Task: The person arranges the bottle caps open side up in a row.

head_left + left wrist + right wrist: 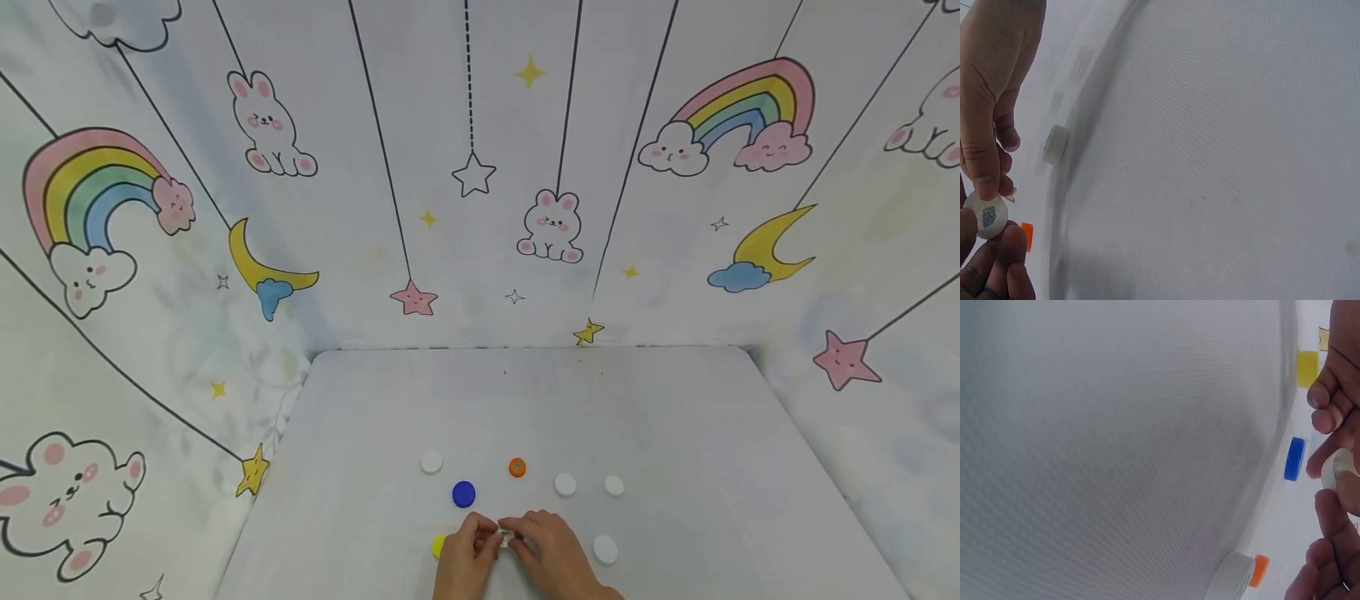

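Observation:
A white bottle cap is pinched between both hands at the front middle of the table. My left hand grips its left side with thumb and fingertips. From the right, my right hand holds the other side the same way. In the left wrist view the cap shows a small dark printed square on its face. The right wrist view has the cap partly covered by fingers. Beside the left hand lies a yellow cap, partly hidden by it.
A blue cap and an orange cap lie beyond the hands on the white table. One white cap is at the back left; several more, including one near the front, lie to the right. Patterned cloth walls surround the table.

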Action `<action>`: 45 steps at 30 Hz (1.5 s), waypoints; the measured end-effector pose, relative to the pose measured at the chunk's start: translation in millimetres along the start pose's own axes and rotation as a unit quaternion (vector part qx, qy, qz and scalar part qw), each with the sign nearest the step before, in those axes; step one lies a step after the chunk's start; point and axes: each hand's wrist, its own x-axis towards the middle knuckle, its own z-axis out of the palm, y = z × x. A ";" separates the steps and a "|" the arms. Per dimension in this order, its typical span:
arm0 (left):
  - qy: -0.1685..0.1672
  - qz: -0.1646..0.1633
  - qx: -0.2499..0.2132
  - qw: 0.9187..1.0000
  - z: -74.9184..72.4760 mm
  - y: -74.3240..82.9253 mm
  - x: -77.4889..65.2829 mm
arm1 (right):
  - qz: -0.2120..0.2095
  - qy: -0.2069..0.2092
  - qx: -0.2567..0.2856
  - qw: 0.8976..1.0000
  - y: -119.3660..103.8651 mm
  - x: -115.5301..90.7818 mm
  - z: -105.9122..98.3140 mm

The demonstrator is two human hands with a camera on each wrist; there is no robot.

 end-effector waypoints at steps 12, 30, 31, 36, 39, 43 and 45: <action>0.017 -0.046 -0.041 0.998 -0.1 1.4 1.4 | -0.045 0.068 0.011 0.997 0.7 -0.1 5.6; -0.026 -0.032 -0.061 0.997 -4.5 3.2 2.2 | -0.030 0.042 -0.013 0.999 1.9 0.6 4.7; -0.030 -0.020 -0.052 0.998 -4.3 1.3 1.9 | -0.029 0.040 -0.014 0.999 2.8 0.6 4.8; -0.038 0.023 -0.007 0.999 -2.5 -6.6 1.0 | -0.017 0.024 -0.017 0.999 7.2 0.6 6.0; -0.025 0.044 0.041 0.998 -1.3 -8.4 0.2 | -0.022 0.025 -0.018 0.999 9.3 0.9 8.0; 0.004 0.071 0.126 0.989 -0.4 -8.2 -0.9 | -0.042 0.041 -0.018 0.998 10.5 0.9 11.0; 0.010 0.072 0.154 0.985 -0.3 -7.8 -0.7 | -0.048 0.046 -0.016 0.998 10.5 0.6 11.9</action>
